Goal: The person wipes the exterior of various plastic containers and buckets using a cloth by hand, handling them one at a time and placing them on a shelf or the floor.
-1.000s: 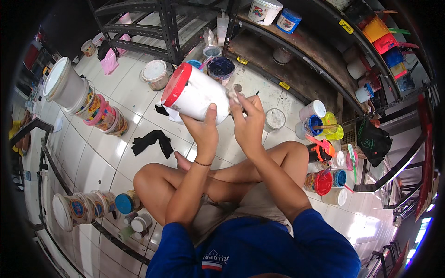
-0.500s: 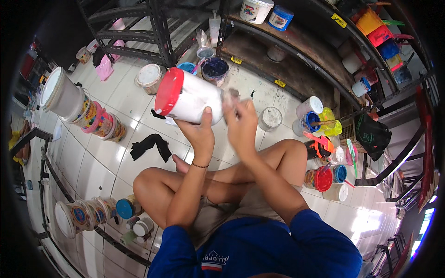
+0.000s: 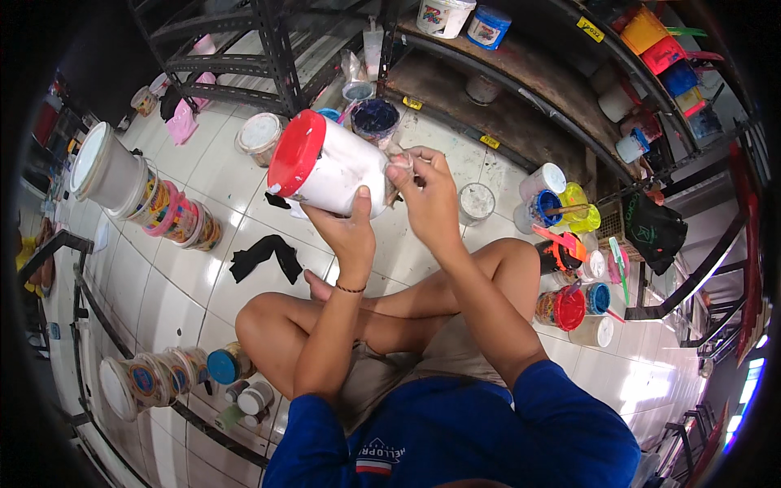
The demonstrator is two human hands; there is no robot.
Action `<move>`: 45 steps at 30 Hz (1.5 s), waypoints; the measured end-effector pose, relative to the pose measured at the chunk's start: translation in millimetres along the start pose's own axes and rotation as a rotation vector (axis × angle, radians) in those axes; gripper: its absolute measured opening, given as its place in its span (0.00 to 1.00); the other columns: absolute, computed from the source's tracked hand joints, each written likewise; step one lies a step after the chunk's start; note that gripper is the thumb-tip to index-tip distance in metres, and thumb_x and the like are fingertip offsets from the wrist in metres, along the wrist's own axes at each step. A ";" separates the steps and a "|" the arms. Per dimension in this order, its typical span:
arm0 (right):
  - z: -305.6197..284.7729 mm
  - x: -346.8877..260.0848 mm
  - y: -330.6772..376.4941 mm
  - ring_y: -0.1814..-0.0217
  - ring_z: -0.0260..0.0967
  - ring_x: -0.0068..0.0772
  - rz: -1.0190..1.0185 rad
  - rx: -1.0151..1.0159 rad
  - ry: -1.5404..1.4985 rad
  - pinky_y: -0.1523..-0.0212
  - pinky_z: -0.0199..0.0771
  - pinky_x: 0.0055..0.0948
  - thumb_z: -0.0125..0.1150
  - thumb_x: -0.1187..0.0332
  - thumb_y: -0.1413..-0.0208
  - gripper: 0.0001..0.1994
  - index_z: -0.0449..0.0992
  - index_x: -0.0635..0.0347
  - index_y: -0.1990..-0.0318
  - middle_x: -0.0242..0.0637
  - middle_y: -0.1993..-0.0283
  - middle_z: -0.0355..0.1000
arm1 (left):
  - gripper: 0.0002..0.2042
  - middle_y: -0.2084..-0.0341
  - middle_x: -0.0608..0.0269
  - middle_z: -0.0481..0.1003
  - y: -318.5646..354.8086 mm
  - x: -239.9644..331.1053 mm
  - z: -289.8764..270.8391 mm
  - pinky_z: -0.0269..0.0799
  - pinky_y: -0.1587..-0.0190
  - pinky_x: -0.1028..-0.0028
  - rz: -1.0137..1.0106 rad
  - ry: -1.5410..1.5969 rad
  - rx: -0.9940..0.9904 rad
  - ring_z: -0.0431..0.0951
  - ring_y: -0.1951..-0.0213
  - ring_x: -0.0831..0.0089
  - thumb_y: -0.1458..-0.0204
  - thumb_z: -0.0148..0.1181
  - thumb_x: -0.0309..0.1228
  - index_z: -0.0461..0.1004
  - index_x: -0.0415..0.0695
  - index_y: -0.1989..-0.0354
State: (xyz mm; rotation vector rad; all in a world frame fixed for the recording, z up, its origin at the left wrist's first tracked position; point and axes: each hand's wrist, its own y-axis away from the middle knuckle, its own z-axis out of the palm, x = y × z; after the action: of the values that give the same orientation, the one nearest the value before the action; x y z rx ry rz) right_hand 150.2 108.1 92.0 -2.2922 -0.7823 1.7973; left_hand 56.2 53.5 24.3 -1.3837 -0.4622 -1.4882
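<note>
A white plastic tub (image 3: 350, 172) with a red lid (image 3: 296, 154) is tilted on its side in front of me, lid toward the left. My left hand (image 3: 350, 234) supports it from below, thumb pressed on its side near the base. At the base end, my right hand (image 3: 427, 191) is closed in a pinch on a crumpled, greyish scrap (image 3: 394, 167), possibly tape or rag. The scrap lies against the tub; its kind is unclear. Behind the tub stands an open bucket of dark paint (image 3: 375, 119).
Stacked white buckets (image 3: 106, 167) stand at left. Black cloth (image 3: 267, 259) lies on the tiled floor. A small clear tub (image 3: 476, 203) stands beyond my right hand. Paint pots, one red (image 3: 561, 309), cluster by my right knee. A metal shelf (image 3: 455, 81) rises ahead.
My right hand has slowed from a blur and sits slightly higher against the tub's base, still pinching the scrap. The tub has tipped slightly, showing more of the red lid's top.
</note>
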 end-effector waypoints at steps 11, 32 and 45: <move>11.3 17.6 9.5 0.65 0.72 0.27 0.157 0.068 -0.281 0.62 0.72 0.26 0.63 0.66 0.42 0.16 0.73 0.70 0.53 0.42 0.61 0.71 | 0.34 0.43 0.43 0.62 -1.2 3.3 1.8 0.61 0.40 0.65 -0.058 0.093 -0.018 0.66 0.43 0.60 0.47 0.62 0.30 0.51 0.30 0.37; -9.5 8.8 -26.3 0.66 0.66 0.17 0.455 -0.135 -0.518 0.63 0.66 0.21 0.61 0.61 0.39 0.14 0.78 0.66 0.59 0.29 0.66 0.75 | 0.33 0.42 0.50 0.64 5.4 -7.0 -3.2 0.60 0.37 0.62 -0.229 0.567 -0.295 0.67 0.42 0.61 0.44 0.53 0.42 0.53 0.32 0.36; 8.5 10.4 41.3 0.56 0.62 0.34 -0.728 0.117 0.444 0.53 0.59 0.31 0.70 0.68 0.60 0.16 0.82 0.48 0.59 0.28 0.57 0.72 | 0.26 0.53 0.50 0.73 -5.5 0.9 -7.7 0.76 0.54 0.68 -0.405 0.484 -0.185 0.77 0.54 0.65 0.40 0.47 0.43 0.61 0.31 0.43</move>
State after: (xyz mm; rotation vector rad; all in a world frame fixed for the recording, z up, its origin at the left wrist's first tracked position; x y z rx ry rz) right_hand 157.0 75.7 63.9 -1.8577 -1.1715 0.9509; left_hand 47.8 49.1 24.9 -1.0474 -0.3097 -2.1715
